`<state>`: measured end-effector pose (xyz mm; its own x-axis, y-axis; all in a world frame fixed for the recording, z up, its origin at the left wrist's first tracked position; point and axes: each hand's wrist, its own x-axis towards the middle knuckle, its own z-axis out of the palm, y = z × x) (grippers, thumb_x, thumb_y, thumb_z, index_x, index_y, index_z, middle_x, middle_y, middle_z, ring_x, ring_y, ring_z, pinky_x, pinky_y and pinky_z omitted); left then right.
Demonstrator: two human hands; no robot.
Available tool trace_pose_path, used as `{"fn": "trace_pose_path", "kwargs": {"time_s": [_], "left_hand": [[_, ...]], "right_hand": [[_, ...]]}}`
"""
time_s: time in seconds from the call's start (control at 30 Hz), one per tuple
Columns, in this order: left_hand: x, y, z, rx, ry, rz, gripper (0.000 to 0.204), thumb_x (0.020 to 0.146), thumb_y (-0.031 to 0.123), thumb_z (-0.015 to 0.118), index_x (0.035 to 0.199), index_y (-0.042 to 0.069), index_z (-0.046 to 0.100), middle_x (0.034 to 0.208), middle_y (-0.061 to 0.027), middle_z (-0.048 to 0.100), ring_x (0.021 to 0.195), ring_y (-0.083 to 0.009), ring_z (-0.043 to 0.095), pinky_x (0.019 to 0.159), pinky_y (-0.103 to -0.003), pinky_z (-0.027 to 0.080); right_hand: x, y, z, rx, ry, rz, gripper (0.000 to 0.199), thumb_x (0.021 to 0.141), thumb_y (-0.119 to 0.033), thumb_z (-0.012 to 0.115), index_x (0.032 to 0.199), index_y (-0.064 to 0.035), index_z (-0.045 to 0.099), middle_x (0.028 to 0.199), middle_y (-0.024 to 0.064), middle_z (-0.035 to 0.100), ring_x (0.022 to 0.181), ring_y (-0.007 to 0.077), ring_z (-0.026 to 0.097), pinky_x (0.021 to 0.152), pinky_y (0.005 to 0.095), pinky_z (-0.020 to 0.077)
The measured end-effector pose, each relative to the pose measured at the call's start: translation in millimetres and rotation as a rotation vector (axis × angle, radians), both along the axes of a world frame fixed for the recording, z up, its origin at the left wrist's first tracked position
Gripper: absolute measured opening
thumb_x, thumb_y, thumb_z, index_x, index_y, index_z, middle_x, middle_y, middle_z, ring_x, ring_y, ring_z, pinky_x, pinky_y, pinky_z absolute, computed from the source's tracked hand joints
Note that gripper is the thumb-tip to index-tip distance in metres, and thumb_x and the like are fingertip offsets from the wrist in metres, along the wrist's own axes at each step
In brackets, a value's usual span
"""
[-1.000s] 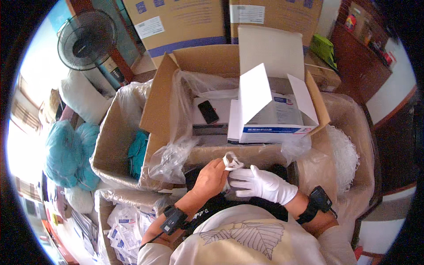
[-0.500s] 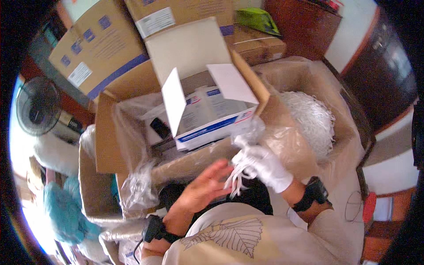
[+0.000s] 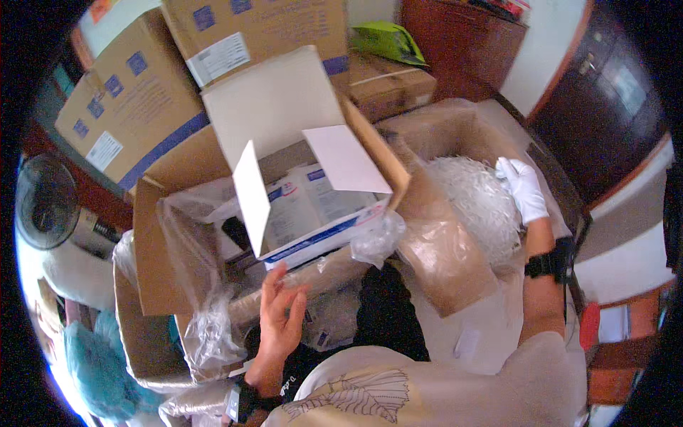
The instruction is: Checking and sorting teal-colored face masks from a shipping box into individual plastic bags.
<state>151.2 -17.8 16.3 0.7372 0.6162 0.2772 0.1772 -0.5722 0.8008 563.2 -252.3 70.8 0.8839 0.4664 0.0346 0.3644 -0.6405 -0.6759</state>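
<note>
My bare left hand point(image 3: 281, 317) is raised with its fingers apart and nothing in it, just below the front edge of a white-and-blue carton point(image 3: 324, 231). Inside that carton stand grey-white packets point(image 3: 295, 206), between its raised flaps. Far to the right, my right hand point(image 3: 525, 191) wears a white glove. Its fingers are curled together at the rim of a heap of thin white strips point(image 3: 473, 203); whatever they hold cannot be made out. The heap lies in a plastic-lined cardboard box point(image 3: 445, 277).
A larger lined cardboard box point(image 3: 167, 263) supports the white carton. Tall brown cartons point(image 3: 128, 99) stand behind it, with a green bag point(image 3: 388, 43) on a lower one. At left are a fan point(image 3: 46, 203) and teal plastic bundles point(image 3: 96, 370).
My right hand has moved from beside my left, where it held a bunch of white strips, out to the heap; that bunch no longer shows. My left hand has shifted left.
</note>
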Motion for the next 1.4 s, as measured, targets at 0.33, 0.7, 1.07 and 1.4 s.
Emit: {"fn": "trace_pose_path", "kwargs": {"time_s": [0.33, 0.7, 1.07, 1.4], "left_hand": [[21.8, 48.0, -5.8, 0.129, 0.028, 0.106, 0.073, 0.081, 0.009, 0.058, 0.138, 0.002, 0.013, 0.141, -0.0276, 0.011, 0.129, -0.0385, 0.022, 0.102, -0.037, 0.026], [12.9, 55.4, -17.5, -0.654, -0.327, 0.075, 0.081, 0.085, 0.001, 0.047, 0.139, 0.011, -0.012, 0.119, -0.0133, 0.038, 0.11, -0.0233, 0.04, 0.095, -0.035, 0.03], [-0.7, 66.1, -17.3, -0.765, -0.517, -0.058, 0.078, 0.09, 0.007, 0.043, 0.136, 0.011, -0.019, 0.14, -0.0203, 0.02, 0.128, -0.0276, 0.025, 0.101, -0.038, 0.024], [-0.5, 61.6, -15.6, -0.75, -0.467, -0.022, 0.078, 0.09, 0.008, 0.043, 0.136, 0.009, -0.019, 0.137, -0.0205, 0.025, 0.126, -0.0272, 0.029, 0.101, -0.037, 0.027]], "right_hand": [[-183.4, 230.0, -40.2, 0.126, -0.109, 0.983, 0.038, 0.09, -0.023, 0.045, 0.114, 0.006, 0.048, 0.113, 0.024, 0.052, 0.108, 0.0345, 0.049, 0.094, 0.0368, 0.0372], [-70.1, 314.8, -175.9, -0.246, -0.239, 0.266, 0.066, 0.079, -0.044, 0.053, 0.125, 0.0017, 0.039, 0.122, 0.0248, 0.046, 0.116, 0.0373, 0.041, 0.097, 0.0388, 0.0344], [-90.8, 305.5, -121.8, -0.603, 0.02, 0.426, 0.085, 0.068, -0.063, 0.056, 0.128, -0.0043, 0.04, 0.122, 0.0203, 0.049, 0.114, 0.033, 0.046, 0.096, 0.0358, 0.0358], [-87.8, 288.5, -112.0, -0.692, 0.038, 0.437, 0.063, 0.078, -0.056, 0.048, 0.109, -0.0016, 0.057, 0.109, 0.0214, 0.057, 0.105, 0.0336, 0.053, 0.089, 0.0347, 0.0399]]}}
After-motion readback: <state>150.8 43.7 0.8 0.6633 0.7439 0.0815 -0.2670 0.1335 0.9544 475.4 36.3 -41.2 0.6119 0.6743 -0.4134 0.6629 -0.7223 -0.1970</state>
